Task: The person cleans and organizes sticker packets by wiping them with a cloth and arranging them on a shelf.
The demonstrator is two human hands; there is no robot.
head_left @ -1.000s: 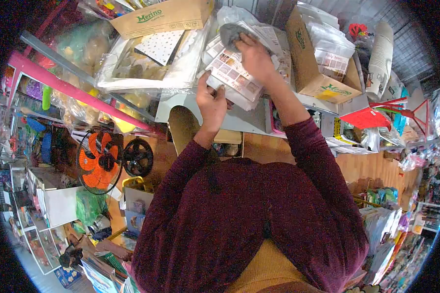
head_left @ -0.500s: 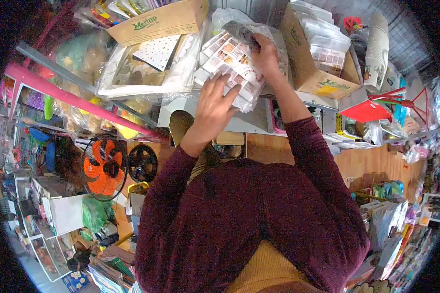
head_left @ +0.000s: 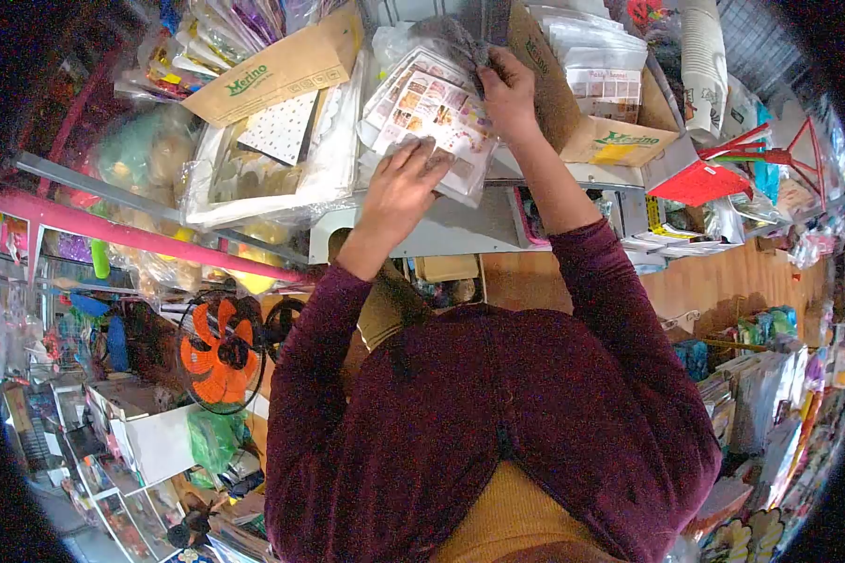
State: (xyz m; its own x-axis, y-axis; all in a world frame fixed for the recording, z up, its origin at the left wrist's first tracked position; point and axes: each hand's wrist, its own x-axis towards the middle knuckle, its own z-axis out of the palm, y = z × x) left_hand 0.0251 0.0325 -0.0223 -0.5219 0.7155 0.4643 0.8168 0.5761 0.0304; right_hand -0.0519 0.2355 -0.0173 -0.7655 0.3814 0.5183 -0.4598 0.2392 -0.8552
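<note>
A stack of clear plastic packets with printed sheets [head_left: 441, 117] lies on the shelf, between a framed item and a cardboard box. My left hand [head_left: 408, 188] rests on the lower left edge of the stack, its fingers spread and nothing gripped. At the upper right of the stack, my right hand [head_left: 509, 94] has its fingers closed on a dark grey cloth [head_left: 455, 47]. The cloth reaches over the top edge of the packets.
A Merino box [head_left: 620, 141] full of packets stands to the right. On the left are a cardboard flap [head_left: 272, 75] and a plastic-wrapped frame [head_left: 197, 192]. A pink rail [head_left: 141, 239] runs along the left; below it stands an orange fan [head_left: 221, 352].
The cloth in my right hand has moved up toward the stack's top edge. The packets look more neatly aligned, and the camera view has shifted slightly.
</note>
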